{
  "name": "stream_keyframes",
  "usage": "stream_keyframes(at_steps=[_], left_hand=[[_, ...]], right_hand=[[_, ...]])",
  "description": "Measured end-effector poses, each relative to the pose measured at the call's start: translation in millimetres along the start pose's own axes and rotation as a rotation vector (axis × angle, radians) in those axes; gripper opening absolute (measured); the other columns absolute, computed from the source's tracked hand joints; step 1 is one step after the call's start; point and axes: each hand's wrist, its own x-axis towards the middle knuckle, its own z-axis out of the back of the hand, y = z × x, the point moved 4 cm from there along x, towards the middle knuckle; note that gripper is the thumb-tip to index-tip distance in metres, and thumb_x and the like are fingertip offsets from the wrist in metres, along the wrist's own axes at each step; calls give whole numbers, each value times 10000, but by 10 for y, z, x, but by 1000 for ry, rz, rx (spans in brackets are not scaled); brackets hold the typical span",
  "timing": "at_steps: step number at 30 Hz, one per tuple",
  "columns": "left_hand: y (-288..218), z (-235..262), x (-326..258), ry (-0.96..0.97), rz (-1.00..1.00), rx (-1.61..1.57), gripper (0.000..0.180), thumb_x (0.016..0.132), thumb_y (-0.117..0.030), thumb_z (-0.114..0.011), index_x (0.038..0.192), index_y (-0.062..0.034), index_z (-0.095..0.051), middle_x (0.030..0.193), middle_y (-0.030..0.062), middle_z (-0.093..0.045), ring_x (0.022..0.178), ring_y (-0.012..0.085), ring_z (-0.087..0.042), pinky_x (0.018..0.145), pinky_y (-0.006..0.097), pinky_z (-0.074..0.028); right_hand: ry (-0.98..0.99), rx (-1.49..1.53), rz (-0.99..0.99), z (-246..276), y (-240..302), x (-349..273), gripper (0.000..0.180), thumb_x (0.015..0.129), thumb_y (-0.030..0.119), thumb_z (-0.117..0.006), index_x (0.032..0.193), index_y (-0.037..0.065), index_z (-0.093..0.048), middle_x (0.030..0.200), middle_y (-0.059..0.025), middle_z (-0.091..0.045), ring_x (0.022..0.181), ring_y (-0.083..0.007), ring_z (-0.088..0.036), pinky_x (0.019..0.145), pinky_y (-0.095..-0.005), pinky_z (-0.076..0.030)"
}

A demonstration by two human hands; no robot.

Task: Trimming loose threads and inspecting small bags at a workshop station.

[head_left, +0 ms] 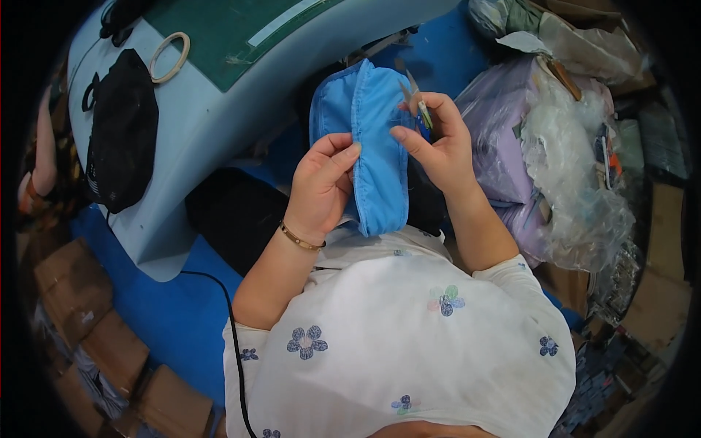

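A blue sewn fabric piece [381,175] hangs upright in front of my body, a raised seam running down its middle; I cannot tell what article it is. My left hand [321,179] pinches that seam between thumb and fingers. On the other side, my right hand [444,146] is closed around a small pair of scissors [423,117], blades pointing up and away. The right thumb lies close to the fabric's right edge; whether it touches is unclear. Part of the scissors' handle is hidden by the fingers.
At the left a pale table [171,175] carries a green mat [226,44], a tape roll [170,57] and a black bag [124,131]. Plastic-wrapped lilac bundles [496,131] are piled at right. Cardboard boxes [117,350] stand lower left. A black cable [232,328] crosses my left side. Another person's arm [45,146] shows far left.
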Motion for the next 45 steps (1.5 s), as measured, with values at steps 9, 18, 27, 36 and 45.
stream_keyframes(at_steps=[9, 18, 27, 36, 45], left_hand=[[122, 86, -121, -67, -1, 67, 183, 904, -80, -556, 1065, -24, -490, 990, 80, -587, 863, 135, -588, 796, 260, -491], [192, -15, -547, -23, -17, 705, 328, 799, -23, -677, 1053, -1, -470, 949, 59, -554, 851, 82, -542, 791, 214, -464], [173, 131, -513, -54, -11, 372, 178, 868, 0, -584, 1026, -12, -505, 936, 26, -569, 843, 63, -537, 741, 176, -436], [209, 101, -497, 13, -41, 366, 231, 859, 14, -589, 1063, -18, -485, 1002, 37, -542, 917, 82, -519, 810, 204, -438], [230, 100, -472, 20, -49, 344, 312, 854, 16, -592, 1135, 3, -457, 1058, 67, -530, 981, 110, -513, 871, 231, -427]], right_hand=[[10, -125, 21, -225, -147, -335, 320, 795, -31, -627, 1053, 51, -457, 1132, -67, -443, 1012, -132, -468, 900, -246, -368], [33, -112, 31, -224, -113, -373, 341, 790, -89, -549, 1085, 43, -440, 1114, -77, -445, 986, -130, -466, 898, -243, -364], [260, -442, 103, 108, 184, -378, 387, 701, 181, -773, 1037, 66, -620, 795, -57, -567, 646, -180, -560, 557, -273, -465], [361, -766, 294, -38, 419, -577, 533, 644, 227, -785, 1129, 78, -622, 726, -20, -568, 550, -143, -550, 460, -250, -426], [318, -825, 273, -24, 424, -626, 493, 669, 213, -769, 1122, 80, -628, 708, -15, -555, 516, -140, -513, 444, -258, -405]])
